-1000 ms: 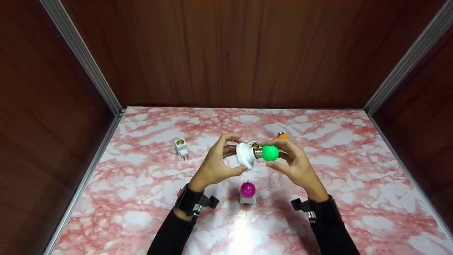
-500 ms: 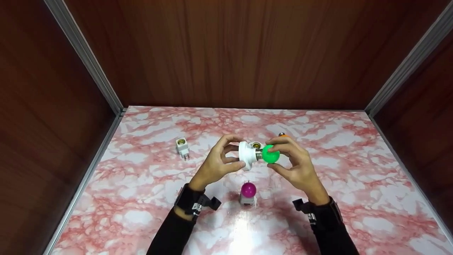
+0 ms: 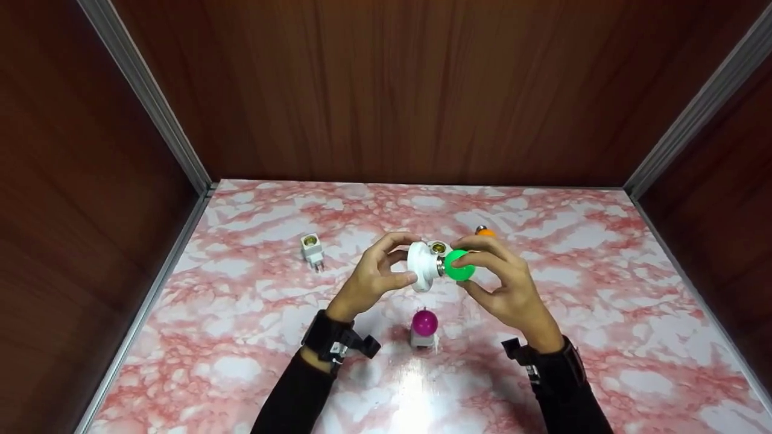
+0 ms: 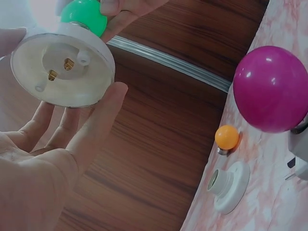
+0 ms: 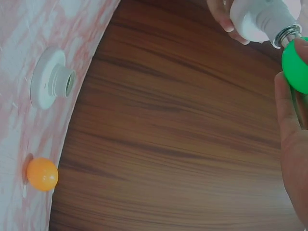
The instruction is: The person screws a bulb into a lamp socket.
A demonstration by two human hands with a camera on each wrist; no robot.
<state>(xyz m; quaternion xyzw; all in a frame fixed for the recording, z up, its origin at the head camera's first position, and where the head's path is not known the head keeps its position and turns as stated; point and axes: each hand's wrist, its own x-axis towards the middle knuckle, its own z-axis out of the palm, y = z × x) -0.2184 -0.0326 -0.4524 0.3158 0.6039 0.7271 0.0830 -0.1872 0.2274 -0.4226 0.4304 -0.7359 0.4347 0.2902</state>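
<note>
My left hand (image 3: 379, 278) grips a round white lamp holder (image 3: 420, 268) by its wide base, held above the table. In the left wrist view, the hollow underside of this lamp holder (image 4: 62, 70) faces the camera, with two brass contacts inside. With thumb and fingers my right hand (image 3: 505, 283) pinches a green bulb (image 3: 459, 266). The bulb's metal screw base points left and sits at the mouth of the lamp holder, as the right wrist view shows; part of the thread (image 5: 288, 36) is still visible. Fingertips cover some of the green globe.
A second white lamp holder (image 5: 50, 79) lies behind the hands, beside an orange bulb (image 3: 486, 233). Nearer the front is a purple bulb (image 3: 425, 323) in a white plug-in socket (image 3: 422, 342). Another plug-in socket (image 3: 312, 250) lies at left. Wooden walls (image 3: 386, 90) enclose the table.
The green bulb's thread has gone further into the lamp holder, so less metal shows. My right fingers have shifted round the globe. The lamp holder has turned slightly.
</note>
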